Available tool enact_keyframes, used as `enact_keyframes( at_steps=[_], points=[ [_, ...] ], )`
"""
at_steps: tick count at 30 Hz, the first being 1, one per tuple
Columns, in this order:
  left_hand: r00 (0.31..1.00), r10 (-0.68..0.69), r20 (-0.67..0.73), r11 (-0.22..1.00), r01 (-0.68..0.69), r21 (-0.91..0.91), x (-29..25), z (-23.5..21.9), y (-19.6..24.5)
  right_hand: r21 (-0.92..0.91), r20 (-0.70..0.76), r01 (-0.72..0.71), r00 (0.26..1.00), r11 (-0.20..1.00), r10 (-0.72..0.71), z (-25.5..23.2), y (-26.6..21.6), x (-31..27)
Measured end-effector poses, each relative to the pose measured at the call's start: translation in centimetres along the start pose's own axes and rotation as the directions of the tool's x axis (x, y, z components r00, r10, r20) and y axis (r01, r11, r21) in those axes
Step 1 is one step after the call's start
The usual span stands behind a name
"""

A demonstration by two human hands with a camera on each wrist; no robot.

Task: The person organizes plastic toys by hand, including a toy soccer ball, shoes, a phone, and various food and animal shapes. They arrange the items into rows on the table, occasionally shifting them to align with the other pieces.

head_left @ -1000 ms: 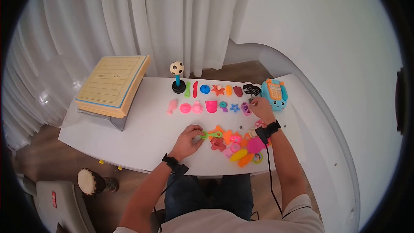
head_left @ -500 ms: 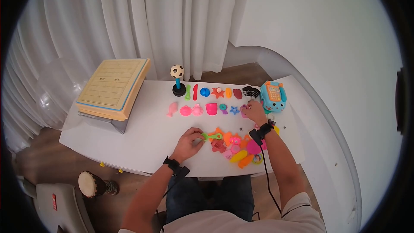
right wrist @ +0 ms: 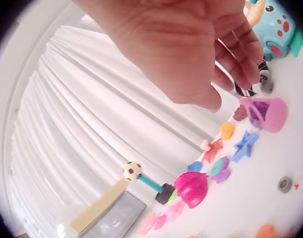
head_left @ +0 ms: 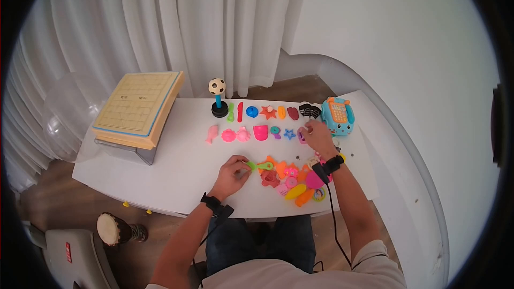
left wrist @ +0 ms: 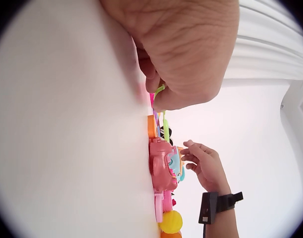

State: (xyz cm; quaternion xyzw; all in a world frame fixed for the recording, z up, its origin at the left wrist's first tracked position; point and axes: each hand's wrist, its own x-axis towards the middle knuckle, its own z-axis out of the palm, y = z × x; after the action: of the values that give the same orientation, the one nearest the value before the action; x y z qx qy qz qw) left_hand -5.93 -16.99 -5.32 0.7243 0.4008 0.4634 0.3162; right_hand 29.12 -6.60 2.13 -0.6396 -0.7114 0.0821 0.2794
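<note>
My left hand (head_left: 231,175) pinches one end of a light green plastic toy (head_left: 266,166) with a ring-shaped end, which reaches over the left edge of a pile of toys. The pinch also shows in the left wrist view, the green piece (left wrist: 160,90) between thumb and fingers. My right hand (head_left: 319,138) is over the right end of the nearer row of toys, its fingers loosely bent and holding nothing. Just below its fingers sits a pink and purple toy (right wrist: 275,115). A blue star (right wrist: 245,146) lies beside that toy, and a black-and-white striped item (head_left: 309,110) lies beyond the hand.
Two rows of small toys include a pink cup (head_left: 260,132) and a red knife (head_left: 240,112). A toy phone (head_left: 338,116) stands at the right, a football on a stand (head_left: 218,97) at the back. A board on a stand (head_left: 136,104) occupies the left. The pile includes a yellow piece (head_left: 295,191).
My right hand has moved slightly left from beside the toy phone to the pink and purple toy, and its fingers now stand off it. My left hand keeps its pinch with little movement.
</note>
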Motion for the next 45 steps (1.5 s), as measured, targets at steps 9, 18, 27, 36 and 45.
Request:
enact_keyframes(
  at_steps=[9,18,27,36,45],
  points=[
    [0.996,0.037,-0.076,0.996,-0.043,-0.080,0.2,-0.2,0.7,0.292,0.206,0.422,0.849,0.858,-0.487,3.1,-8.8,-6.9],
    [0.999,0.017,-0.034,0.995,-0.020,-0.101,0.1,-0.1,1.2,0.384,0.307,0.168,0.904,0.908,-0.297,1.4,-7.8,-5.8],
    [1.000,-0.013,0.013,0.998,0.013,-0.054,0.2,-0.3,0.8,0.387,0.038,-0.316,0.944,0.866,0.328,-5.0,6.2,-1.2],
    [1.000,-0.015,0.006,0.998,0.015,-0.053,0.0,-0.5,0.7,0.038,0.127,-0.206,0.972,0.978,0.200,-0.7,10.6,-0.9],
    [1.000,-0.016,0.015,0.999,0.016,-0.035,0.2,-0.5,0.9,0.086,0.132,-0.333,0.938,0.939,0.320,0.4,10.8,-0.7]
  ],
)
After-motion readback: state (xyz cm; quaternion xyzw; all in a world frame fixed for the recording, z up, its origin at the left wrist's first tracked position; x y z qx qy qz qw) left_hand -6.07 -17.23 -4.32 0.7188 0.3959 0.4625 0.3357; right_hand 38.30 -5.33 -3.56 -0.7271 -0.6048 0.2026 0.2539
